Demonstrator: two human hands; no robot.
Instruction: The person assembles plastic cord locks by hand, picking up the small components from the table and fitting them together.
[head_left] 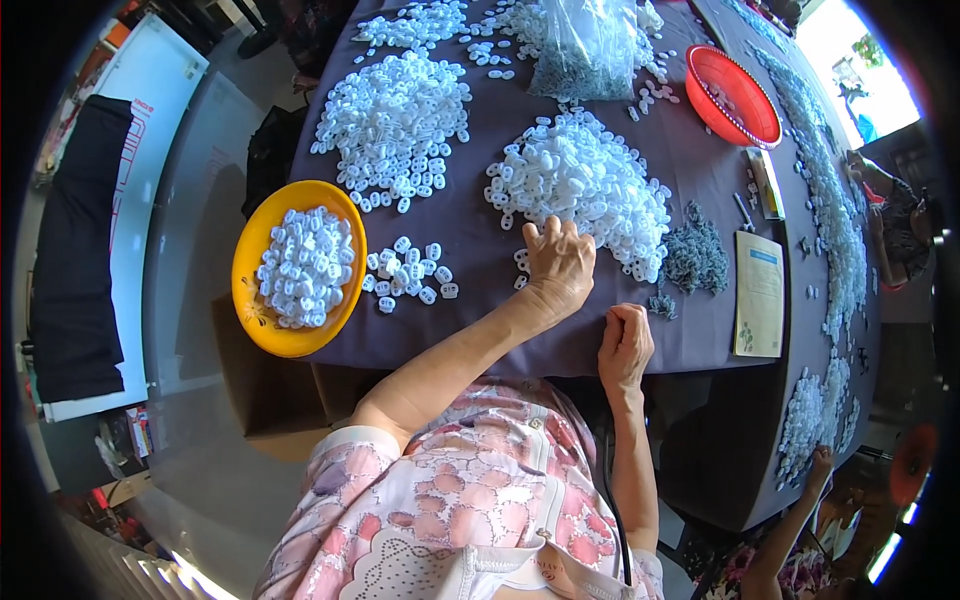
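A heap of small white oval plastic pieces with dark markings [580, 180] lies on the dark tablecloth in front of me. My left hand [560, 265] reaches to its near edge, fingers curled down against the pieces; what they hold is hidden. By the table's front edge, my right hand [627, 340] is closed with thumb and fingers together, and its contents cannot be made out. Beyond it sits a pile of tiny grey bits [695, 250], with a small clump [662, 306] nearer. A small scatter of white pieces [410, 272] lies left of my left hand.
A yellow bowl [345, 318] full of white pieces stands at the left table edge. Another white heap [395, 125], a clear bag of grey bits [585, 70], a red basket [700, 98] and a tan booklet [758, 310] lie around. Other people's arms [800, 510] show at right.
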